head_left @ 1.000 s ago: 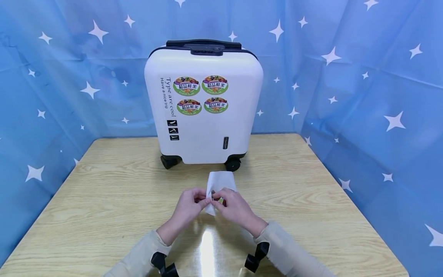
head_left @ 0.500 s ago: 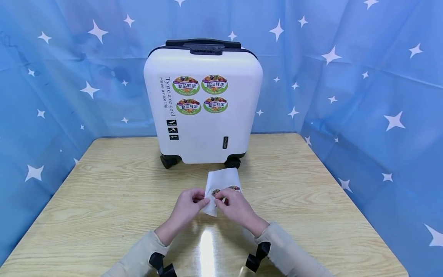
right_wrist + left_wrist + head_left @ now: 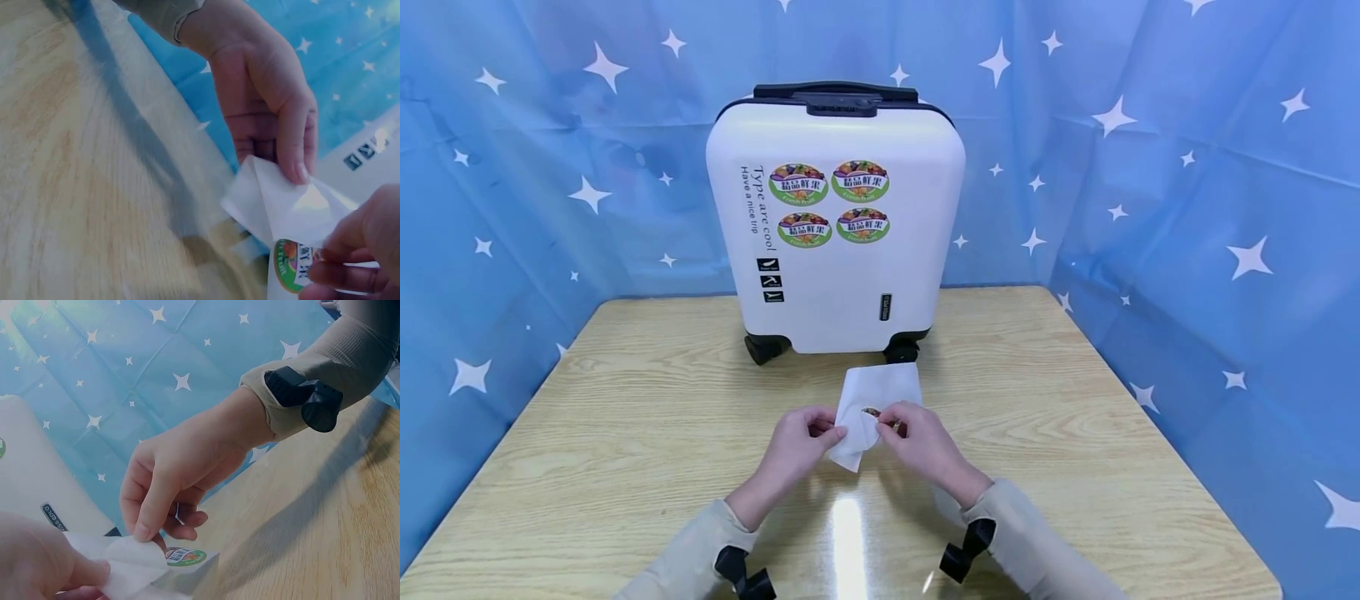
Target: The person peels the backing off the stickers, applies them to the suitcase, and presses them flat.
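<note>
My left hand (image 3: 797,442) grips the left edge of a white sticker sheet (image 3: 880,383), held above the table in front of the suitcase. With thumb and fingers, my right hand (image 3: 928,446) pinches the edge of a fruit sticker (image 3: 140,550) that is partly lifted from the sheet, its rounded white back showing in the left wrist view. Another oval fruit sticker (image 3: 187,556) lies flat on the sheet beside it. The white suitcase (image 3: 827,308) stands upright behind, bearing several fruit stickers (image 3: 862,225) in two rows on its front.
The suitcase rests on black wheels (image 3: 766,348) on the wooden table (image 3: 625,400). Its black handle (image 3: 835,89) is on top. Blue curtains (image 3: 1142,208) with white stars surround the back and sides. Black wrist cameras (image 3: 745,573) sit on both sleeves.
My right hand has moved slightly right, lifting the sticker's edge so its white back shows. My left hand has shifted a little left with the sheet, which is now more spread out.
</note>
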Tool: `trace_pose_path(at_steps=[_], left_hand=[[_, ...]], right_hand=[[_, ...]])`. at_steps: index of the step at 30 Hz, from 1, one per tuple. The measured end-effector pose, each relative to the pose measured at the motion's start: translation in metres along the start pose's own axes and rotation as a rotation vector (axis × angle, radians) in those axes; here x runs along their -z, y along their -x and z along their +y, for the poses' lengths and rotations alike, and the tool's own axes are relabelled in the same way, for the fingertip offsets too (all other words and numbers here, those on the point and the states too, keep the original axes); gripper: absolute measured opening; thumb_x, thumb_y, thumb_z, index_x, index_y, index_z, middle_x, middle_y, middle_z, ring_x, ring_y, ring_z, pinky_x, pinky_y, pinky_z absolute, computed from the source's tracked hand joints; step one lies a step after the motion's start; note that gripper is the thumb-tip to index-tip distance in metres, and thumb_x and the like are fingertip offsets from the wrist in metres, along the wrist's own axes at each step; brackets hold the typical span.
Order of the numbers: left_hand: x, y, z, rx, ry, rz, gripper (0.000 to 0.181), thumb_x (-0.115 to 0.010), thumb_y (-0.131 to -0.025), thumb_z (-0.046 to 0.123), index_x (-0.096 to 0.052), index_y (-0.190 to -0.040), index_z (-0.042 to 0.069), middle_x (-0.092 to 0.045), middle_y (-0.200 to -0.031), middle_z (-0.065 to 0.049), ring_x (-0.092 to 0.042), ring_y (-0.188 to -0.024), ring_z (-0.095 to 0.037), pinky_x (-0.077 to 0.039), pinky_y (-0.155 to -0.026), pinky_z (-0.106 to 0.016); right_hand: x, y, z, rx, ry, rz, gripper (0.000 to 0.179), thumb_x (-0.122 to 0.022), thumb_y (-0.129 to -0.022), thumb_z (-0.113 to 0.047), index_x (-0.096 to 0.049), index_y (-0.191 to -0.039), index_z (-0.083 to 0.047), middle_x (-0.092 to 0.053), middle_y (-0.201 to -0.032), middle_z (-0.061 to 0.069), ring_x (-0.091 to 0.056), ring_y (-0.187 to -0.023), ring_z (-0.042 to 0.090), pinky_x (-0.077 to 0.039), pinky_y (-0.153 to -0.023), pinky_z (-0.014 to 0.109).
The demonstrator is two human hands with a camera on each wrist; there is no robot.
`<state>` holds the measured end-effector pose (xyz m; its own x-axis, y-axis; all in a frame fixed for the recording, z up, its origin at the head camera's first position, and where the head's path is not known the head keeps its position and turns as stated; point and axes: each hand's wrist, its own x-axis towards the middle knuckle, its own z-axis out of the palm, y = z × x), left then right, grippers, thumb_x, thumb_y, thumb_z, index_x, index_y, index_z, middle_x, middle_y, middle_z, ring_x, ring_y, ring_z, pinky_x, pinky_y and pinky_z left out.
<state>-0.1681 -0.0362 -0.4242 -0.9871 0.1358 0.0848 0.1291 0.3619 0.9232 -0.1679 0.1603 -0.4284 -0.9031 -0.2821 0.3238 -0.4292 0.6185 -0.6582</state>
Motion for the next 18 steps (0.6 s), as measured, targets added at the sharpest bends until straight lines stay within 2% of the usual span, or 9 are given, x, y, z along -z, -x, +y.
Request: trace_pose_path(at_steps=[5,9,18], left_hand=[[0.003,0.0,0.001,-0.014,-0.023,-0.003,0.013,-0.073,-0.079,0.008,-0.068,-0.088,0.001,-0.063,-0.075,-0.003,-0.058,-0.069,-0.014,-0.049,-0.061,-0.028],[0.006,0.001,0.002,-0.028,-0.077,0.008,0.013,-0.074,-0.079,0.011,-0.067,-0.086,0.003,-0.062,-0.074,-0.001,-0.057,-0.067,-0.013,-0.049,-0.058,-0.027],[0.011,0.003,0.001,-0.108,-0.192,0.047,0.015,-0.076,-0.078,0.014,-0.065,-0.084,0.005,-0.06,-0.072,0.001,-0.054,-0.064,-0.01,-0.047,-0.056,-0.023]], right_hand=[[0.005,0.0,0.0,-0.038,-0.01,0.015,0.008,-0.063,-0.084,-0.004,-0.065,-0.08,-0.011,-0.056,-0.074,-0.007,-0.048,-0.061,0.009,-0.043,-0.054,0.022],[0.009,0.001,0.001,-0.054,-0.007,0.029,0.007,-0.064,-0.084,-0.004,-0.065,-0.081,-0.01,-0.057,-0.074,-0.006,-0.049,-0.062,0.01,-0.043,-0.055,0.023],[0.017,0.002,0.004,-0.078,-0.009,0.06,0.008,-0.064,-0.083,-0.005,-0.066,-0.079,-0.011,-0.058,-0.073,-0.007,-0.049,-0.061,0.009,-0.043,-0.055,0.023]])
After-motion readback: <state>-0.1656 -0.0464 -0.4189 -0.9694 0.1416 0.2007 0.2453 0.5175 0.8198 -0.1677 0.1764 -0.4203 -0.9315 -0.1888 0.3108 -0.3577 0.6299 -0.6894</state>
